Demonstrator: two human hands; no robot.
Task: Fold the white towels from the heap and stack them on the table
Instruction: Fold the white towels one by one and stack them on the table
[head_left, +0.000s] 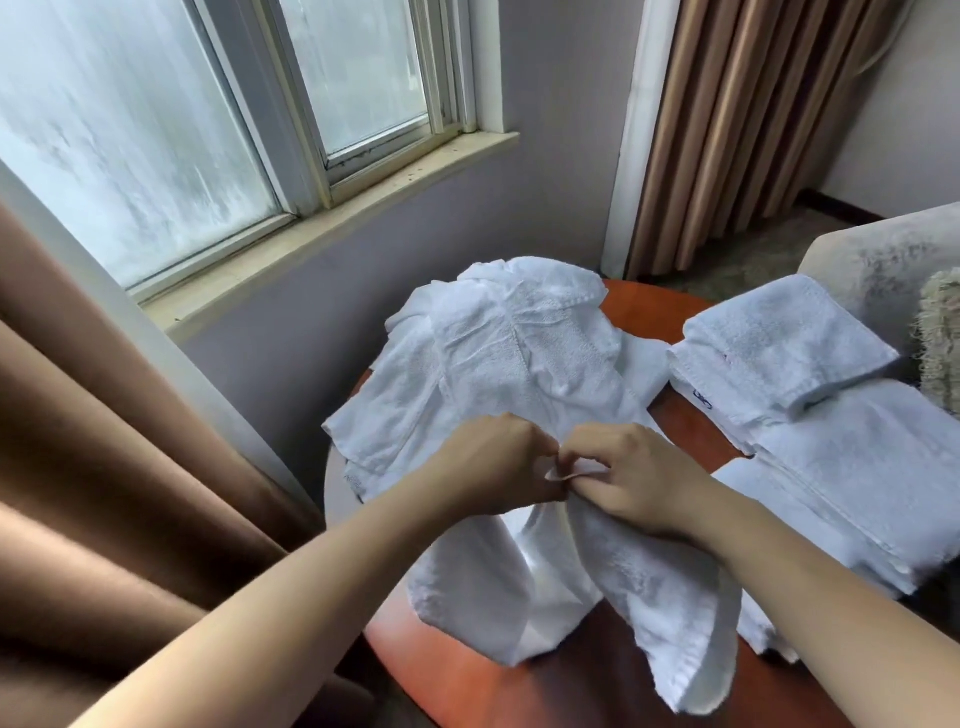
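From the head view, a brown curtain (130, 467) crowds the round table (467, 670) on the left and an armchair (883, 260) sits behind its right side. The heap (519, 343) fills the far side, and folded towels (831, 457) lie to the right. The left hand (493, 462) and right hand (628, 473) meet, fingers curled, pinching one towel (649, 597) by its top edge. It hangs lengthwise toward the near rim.

The towel (649, 597) I hold is plain white, as are the heap (519, 353) and the stack (841, 478); one stacked towel's hem carries a small blue mark (702, 400). My worktop (519, 691) is red-brown. The near curtain (130, 493) is brown, the far curtain (743, 130) tan. The wall (363, 275) is pale lilac-grey, the sill (337, 226) cream, the armchair (883, 260) mottled beige.
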